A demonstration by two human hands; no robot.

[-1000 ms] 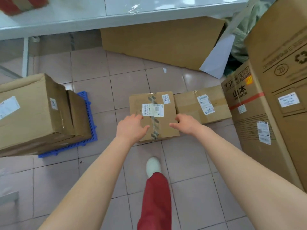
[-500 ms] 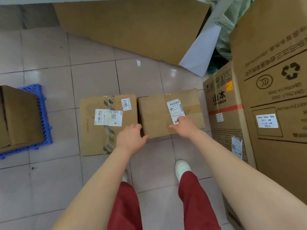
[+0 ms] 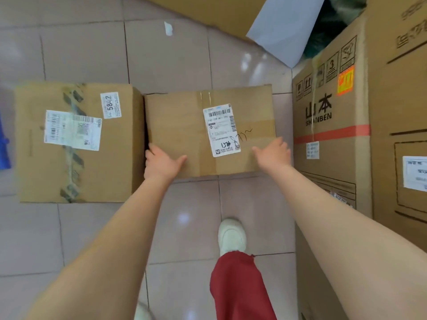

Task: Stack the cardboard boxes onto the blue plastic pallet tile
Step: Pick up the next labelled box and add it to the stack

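Note:
Two cardboard boxes lie side by side on the tiled floor. The right box (image 3: 180, 125) carries a white shipping label and handwriting. My left hand (image 3: 161, 161) clasps its near left corner, thumb on top and fingers curled into the gap between the boxes. My right hand (image 3: 273, 153) rests with spread fingers on its near right corner. The left box (image 3: 117, 158) has striped tape and a "5842" sticker and is untouched. Only a blue sliver of the pallet tile (image 3: 3, 144) shows at the left edge.
A tall "SHANBEN" carton (image 3: 332, 125) stands close to the right box, with a larger carton (image 3: 402, 93) behind it. A flat cardboard sheet (image 3: 221, 12) and a white sheet (image 3: 284, 26) lean at the back. My shoe (image 3: 231, 236) and red trouser leg are below.
I have stepped right and leaned closer. Both hands shifted from the left box's near edge to the right box, the left to its left corner, the right to its right corner.

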